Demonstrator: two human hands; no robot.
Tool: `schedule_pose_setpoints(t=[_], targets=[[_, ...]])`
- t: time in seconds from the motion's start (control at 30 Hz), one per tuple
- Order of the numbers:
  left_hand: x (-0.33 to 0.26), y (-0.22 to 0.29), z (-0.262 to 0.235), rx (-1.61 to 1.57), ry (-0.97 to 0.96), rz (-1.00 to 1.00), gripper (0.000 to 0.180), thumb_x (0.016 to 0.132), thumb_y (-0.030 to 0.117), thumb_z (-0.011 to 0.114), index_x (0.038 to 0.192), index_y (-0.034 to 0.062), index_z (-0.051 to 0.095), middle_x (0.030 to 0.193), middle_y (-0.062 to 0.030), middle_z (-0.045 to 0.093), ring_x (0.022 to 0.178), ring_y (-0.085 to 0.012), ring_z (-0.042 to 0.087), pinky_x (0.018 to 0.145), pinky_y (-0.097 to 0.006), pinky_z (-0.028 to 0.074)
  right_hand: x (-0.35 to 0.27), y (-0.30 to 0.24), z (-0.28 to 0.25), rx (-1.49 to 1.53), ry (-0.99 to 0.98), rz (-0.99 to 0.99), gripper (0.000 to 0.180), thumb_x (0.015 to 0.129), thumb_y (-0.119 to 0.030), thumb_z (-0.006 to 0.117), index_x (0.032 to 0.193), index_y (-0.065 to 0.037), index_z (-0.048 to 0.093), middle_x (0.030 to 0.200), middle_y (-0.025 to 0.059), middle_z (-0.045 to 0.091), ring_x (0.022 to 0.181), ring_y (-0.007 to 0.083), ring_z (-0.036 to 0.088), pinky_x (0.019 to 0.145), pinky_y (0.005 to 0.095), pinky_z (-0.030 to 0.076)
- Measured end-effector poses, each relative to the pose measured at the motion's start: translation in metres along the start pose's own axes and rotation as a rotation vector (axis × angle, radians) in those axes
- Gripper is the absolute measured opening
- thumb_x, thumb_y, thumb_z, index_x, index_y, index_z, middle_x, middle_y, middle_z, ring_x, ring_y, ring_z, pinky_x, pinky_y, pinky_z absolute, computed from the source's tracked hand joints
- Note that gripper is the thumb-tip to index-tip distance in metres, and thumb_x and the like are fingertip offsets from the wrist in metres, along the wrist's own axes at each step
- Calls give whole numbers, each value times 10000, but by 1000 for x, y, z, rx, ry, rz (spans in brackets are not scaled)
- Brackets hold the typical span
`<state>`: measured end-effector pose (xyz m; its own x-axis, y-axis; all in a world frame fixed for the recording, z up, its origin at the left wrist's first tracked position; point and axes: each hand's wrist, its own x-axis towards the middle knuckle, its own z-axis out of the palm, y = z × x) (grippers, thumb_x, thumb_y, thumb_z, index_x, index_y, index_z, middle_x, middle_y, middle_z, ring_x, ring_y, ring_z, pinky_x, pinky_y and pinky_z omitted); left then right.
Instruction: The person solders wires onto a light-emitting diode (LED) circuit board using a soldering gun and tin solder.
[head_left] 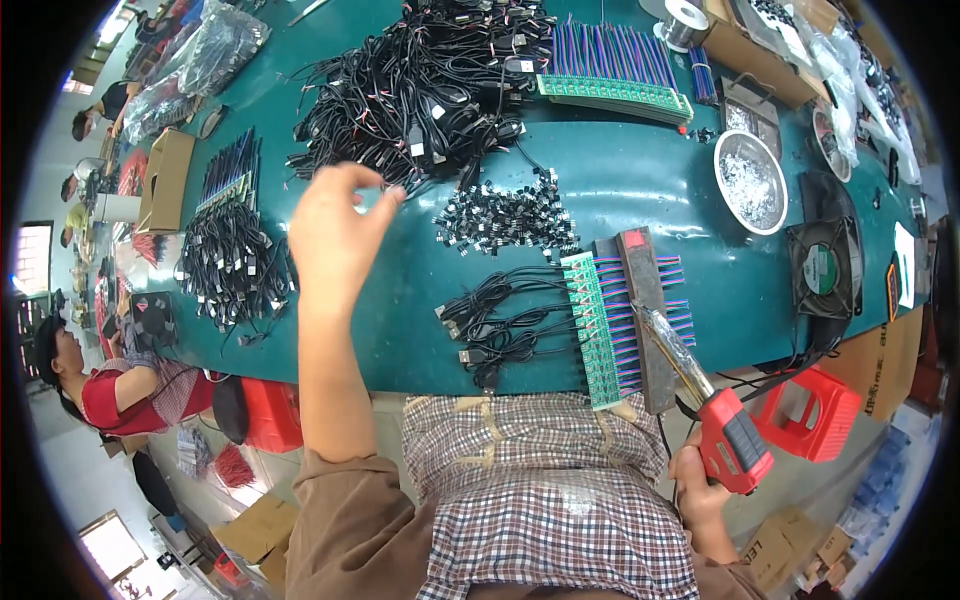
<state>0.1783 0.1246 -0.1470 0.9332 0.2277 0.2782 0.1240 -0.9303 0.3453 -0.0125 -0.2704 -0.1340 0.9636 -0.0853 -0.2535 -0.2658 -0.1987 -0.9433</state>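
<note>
My left hand [338,225] is at the near left edge of a large heap of black USB cables [400,100]. Its thumb and forefinger curve together in a pinch; whatever is between the tips is too small to make out. Low on the right, my right hand [700,490] grips a red soldering gun [733,440]. The gun's metal tip points up and left, over a dark metal bar [650,330]. This bar lies across coloured wires of a green circuit board strip [593,330]. Several black USB cables [510,320] run from the strip's left side.
Small black connectors [505,215] lie beyond the strip. More boards with wires [610,85] are stacked behind. A metal bowl [750,182], a fan [823,258] and a solder wire spool [683,22] stand at the right. Bundled cables [235,255] lie left; another person [130,385] sits farther left.
</note>
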Motion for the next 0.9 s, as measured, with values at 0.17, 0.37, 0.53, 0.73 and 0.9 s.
schedule_pose_setpoints(t=[0.17, 0.37, 0.53, 0.73, 0.9], targets=[[56, 25, 19, 108, 331, -30, 403, 836, 407, 749, 1048, 72, 672, 957, -105, 667, 829, -255, 676, 718, -383, 544, 3, -9, 2, -15, -36, 8, 103, 929, -67, 594, 902, 15, 538, 674, 41, 495, 505, 116, 479, 479, 266, 417], [83, 26, 41, 180, 136, -43, 437, 813, 354, 726, 1129, 55, 678, 1127, -154, 611, 927, -346, 679, 799, -430, 562, -3, -7, 3, 29, 46, -29, 131, 925, -78, 610, 936, 26, 531, 667, 43, 498, 491, 116, 479, 463, 266, 424], [61, 6, 8, 213, 209, 79, 278, 783, 216, 699, 1044, 126, 722, 1051, -86, 661, 873, -305, 687, 776, -408, 554, -1, 2, 0, 46, 61, -40, 128, 928, -66, 598, 962, 36, 528, 666, 40, 490, 483, 110, 457, 457, 263, 412], [-10, 12, -34, 345, 10, 184, 195, 769, 75, 671, 959, 84, 716, 984, -57, 649, 814, -285, 666, 705, -394, 524, 8, -3, 4, 30, 52, -32, 116, 926, -44, 583, 970, 50, 532, 666, 41, 488, 482, 109, 455, 450, 264, 400], [-52, 9, -20, 218, -172, 141, 273, 753, 110, 761, 1019, 72, 715, 1157, -91, 619, 843, -298, 671, 730, -372, 541, 10, -7, 7, 32, 34, -34, 119, 929, -51, 568, 967, 56, 530, 676, 52, 496, 484, 113, 457, 464, 268, 412]])
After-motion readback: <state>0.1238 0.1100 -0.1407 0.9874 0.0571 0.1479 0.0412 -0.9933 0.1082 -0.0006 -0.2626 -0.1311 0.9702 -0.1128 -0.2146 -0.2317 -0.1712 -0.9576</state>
